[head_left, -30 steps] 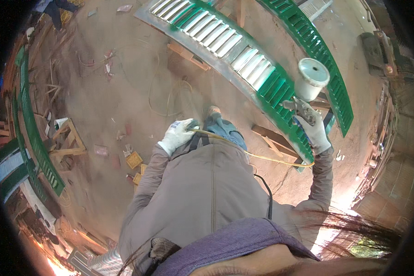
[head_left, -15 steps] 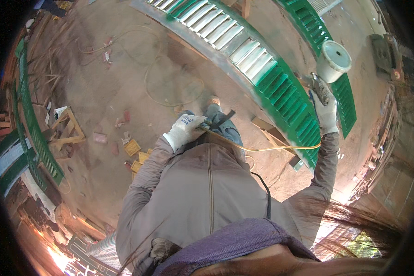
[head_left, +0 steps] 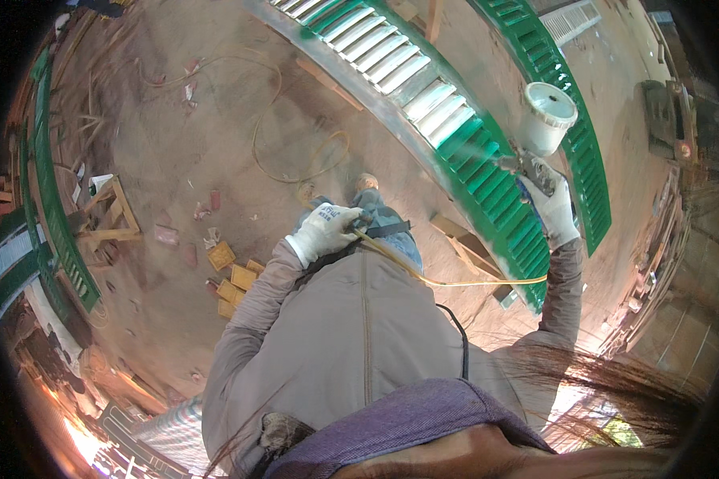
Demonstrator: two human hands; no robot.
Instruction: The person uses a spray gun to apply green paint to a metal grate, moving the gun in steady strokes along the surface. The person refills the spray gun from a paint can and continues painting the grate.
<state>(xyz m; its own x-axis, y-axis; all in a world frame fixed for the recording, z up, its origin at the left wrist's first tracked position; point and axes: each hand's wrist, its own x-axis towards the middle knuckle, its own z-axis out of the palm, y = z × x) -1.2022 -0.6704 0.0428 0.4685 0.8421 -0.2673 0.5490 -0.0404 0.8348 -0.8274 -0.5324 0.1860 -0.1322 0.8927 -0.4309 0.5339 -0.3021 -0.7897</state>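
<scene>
My right hand (head_left: 561, 217), in a white work glove, is wrapped round a paint spray gun (head_left: 542, 174) with a white cup (head_left: 548, 132) on top. The gun is over a long louvred shutter panel (head_left: 499, 199), and a faint mist spreads leftward from its nozzle. Green coats the panel's near slats; slats further up it are pale and shiny, with some green near the far end. My left hand (head_left: 321, 231), also gloved, is closed at my waist round a yellow hose (head_left: 463, 283), which runs across my front towards my right forearm.
A second green louvred panel (head_left: 589, 172) lies beyond the first, to the right. More green panels (head_left: 46, 188) stand at the left beside a wooden trestle (head_left: 118, 214). Yellow blocks (head_left: 222, 255) lie on the floor near my left arm. Hose loops (head_left: 278, 172) cross the ground ahead.
My right hand has brought the spray gun leftward and a little nearer, over the panel. Mist now shows at the nozzle. My left hand keeps its hold on the hose.
</scene>
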